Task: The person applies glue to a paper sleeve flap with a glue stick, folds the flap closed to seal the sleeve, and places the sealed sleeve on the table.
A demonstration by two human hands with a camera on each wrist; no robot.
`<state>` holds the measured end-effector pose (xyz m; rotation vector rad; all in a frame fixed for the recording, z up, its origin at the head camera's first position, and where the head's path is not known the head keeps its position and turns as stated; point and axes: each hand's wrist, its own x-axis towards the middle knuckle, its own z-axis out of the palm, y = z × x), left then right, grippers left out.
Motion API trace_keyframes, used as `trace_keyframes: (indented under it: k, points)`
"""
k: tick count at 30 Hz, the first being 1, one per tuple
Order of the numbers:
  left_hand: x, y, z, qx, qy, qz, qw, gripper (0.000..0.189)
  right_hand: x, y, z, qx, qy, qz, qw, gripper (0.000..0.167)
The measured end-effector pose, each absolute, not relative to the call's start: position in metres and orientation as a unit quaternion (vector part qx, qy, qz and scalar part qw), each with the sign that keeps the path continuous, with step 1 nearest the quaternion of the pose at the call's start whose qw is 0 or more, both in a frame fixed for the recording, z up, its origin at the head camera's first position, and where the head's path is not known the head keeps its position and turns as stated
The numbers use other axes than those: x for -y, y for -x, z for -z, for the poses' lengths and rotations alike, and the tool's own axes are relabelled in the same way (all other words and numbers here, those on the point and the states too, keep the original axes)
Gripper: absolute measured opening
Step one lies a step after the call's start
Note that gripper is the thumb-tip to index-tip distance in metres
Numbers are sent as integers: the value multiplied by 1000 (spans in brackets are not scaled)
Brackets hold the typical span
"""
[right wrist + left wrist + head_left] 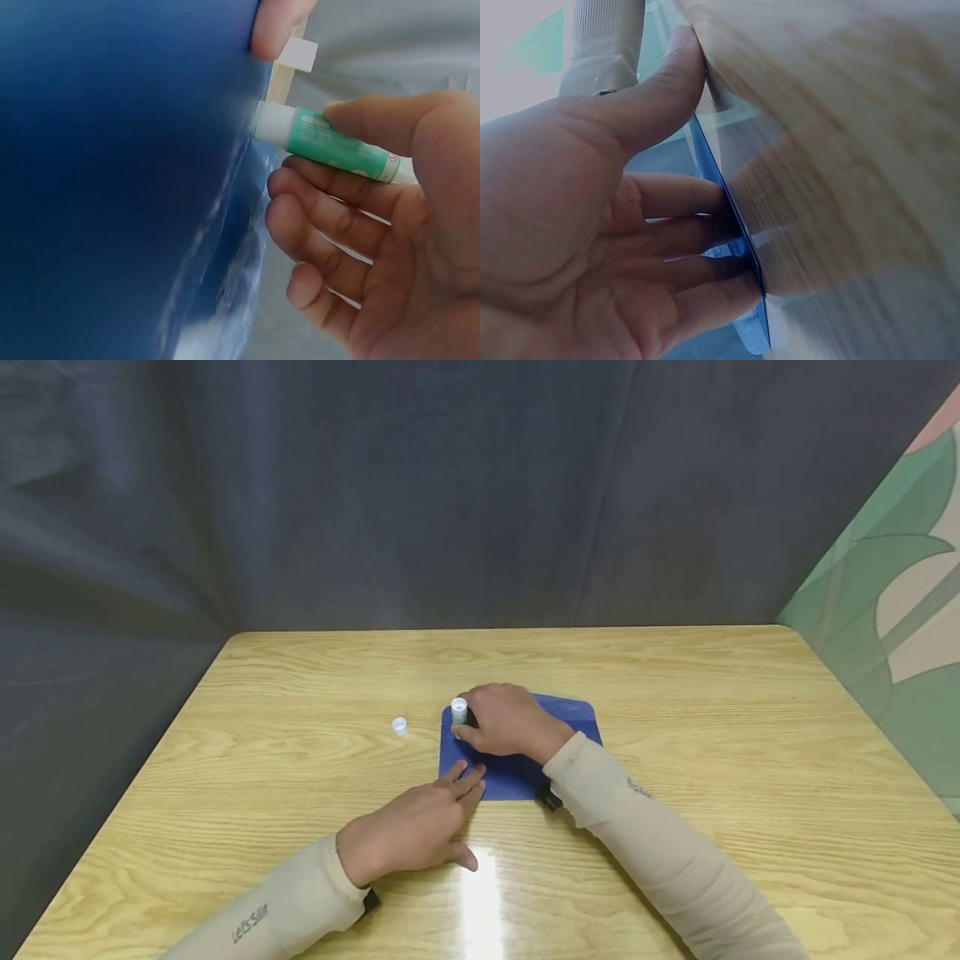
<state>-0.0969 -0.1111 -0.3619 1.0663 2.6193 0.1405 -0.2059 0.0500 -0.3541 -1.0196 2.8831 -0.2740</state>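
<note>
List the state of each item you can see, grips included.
Glue stick: uncapped, roughly upright
White cap: off, lying on the table
Blue envelope: lying on the table, glossy streaks near one edge
Left grip: touching the envelope
Right grip: holding the glue stick

right hand (375,217): pinches green-and-white glue stick (330,142), end against blue sheet (112,172) | sheet: shiny streaks near right fingers | white cap (300,55): beyond left hand (280,26)
</note>
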Motion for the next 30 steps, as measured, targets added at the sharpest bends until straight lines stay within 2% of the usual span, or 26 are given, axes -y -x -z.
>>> trace_keyframes:
  k: [9,30]
  points:
    - [110,97,363,-916,-363,-51,162,89,-75,208,355,-940,321,110,33,23]
    - [111,96,361,-917,-354,-64,174,90,-138,198,356,-942,310,127,15,29]
